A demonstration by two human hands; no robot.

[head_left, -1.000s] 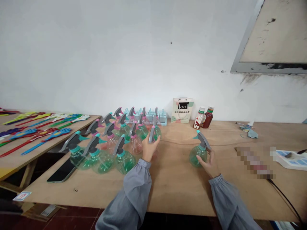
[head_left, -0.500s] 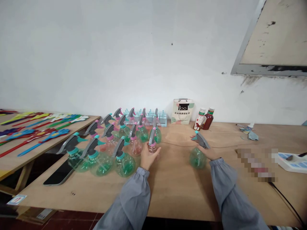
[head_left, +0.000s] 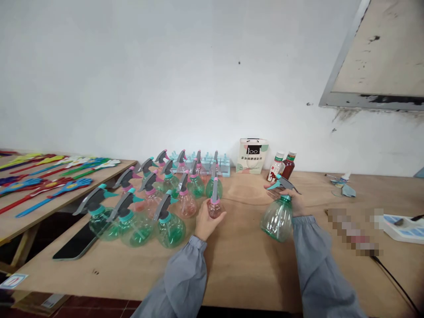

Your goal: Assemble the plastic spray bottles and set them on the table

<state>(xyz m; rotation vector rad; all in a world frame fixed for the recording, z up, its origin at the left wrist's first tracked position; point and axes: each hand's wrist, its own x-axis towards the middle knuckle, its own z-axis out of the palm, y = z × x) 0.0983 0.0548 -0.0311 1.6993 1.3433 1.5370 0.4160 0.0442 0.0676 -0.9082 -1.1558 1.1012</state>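
Note:
My left hand (head_left: 206,221) is closed around the body of a pink spray bottle (head_left: 215,208) with a grey trigger head, upright at the right end of the grouped bottles. My right hand (head_left: 296,202) grips a green spray bottle (head_left: 276,218) near its neck. This bottle has a grey and teal trigger head and leans slightly; whether its base touches the table I cannot tell. To the left stand several more spray bottles, among them a green one (head_left: 170,229) and a pink one (head_left: 186,203), in rough rows.
Behind the bottles is a light-blue rack (head_left: 225,168). A paper bag (head_left: 252,163) and sauce bottles (head_left: 287,166) stand by the wall. A phone (head_left: 74,245) lies at left, a white tray (head_left: 406,232) at right. Colourful hand-shaped sticks (head_left: 54,196) cover the neighbouring table.
The green bottle in my right hand has turned and tilted, its trigger head now pointing left. My left hand and the pink bottle have shifted slightly right and down in view.

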